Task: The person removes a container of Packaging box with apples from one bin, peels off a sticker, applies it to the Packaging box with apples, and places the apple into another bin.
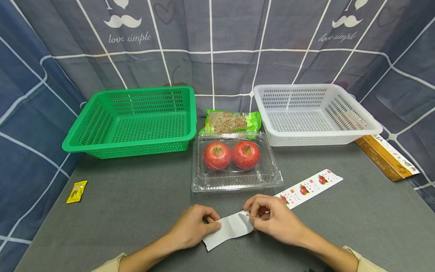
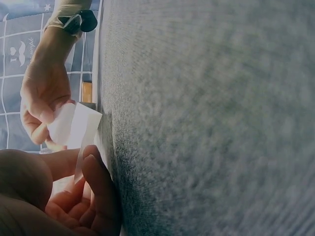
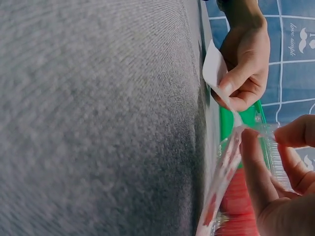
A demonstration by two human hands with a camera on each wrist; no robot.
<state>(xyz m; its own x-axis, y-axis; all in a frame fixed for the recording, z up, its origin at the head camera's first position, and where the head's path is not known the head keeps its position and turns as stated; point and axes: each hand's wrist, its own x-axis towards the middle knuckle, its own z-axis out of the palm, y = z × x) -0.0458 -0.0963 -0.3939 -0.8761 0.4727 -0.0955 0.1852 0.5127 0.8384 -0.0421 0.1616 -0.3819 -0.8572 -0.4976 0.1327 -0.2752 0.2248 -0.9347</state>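
Left hand point(image 1: 194, 228): thumb above, fingers beneath, pinching the plain white end of the sticker strip point(image 1: 310, 189). Right hand point(image 1: 276, 223): fingers curled, gripping the same strip partway along, at the bend; whether a sticker is lifted there cannot be told. Strip's printed length, with red fruit pictures, runs beyond the right hand over the grey tabletop point(image 1: 136, 211). Just behind the hands: clear container point(image 1: 238, 183) with two red apples point(image 1: 217, 155). Green basket point(image 1: 136, 145) behind left, white basket point(image 1: 316, 133) behind right.

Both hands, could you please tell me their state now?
Left hand: closed, holding the paper strip near one end.
Right hand: closed, holding that strip farther along.
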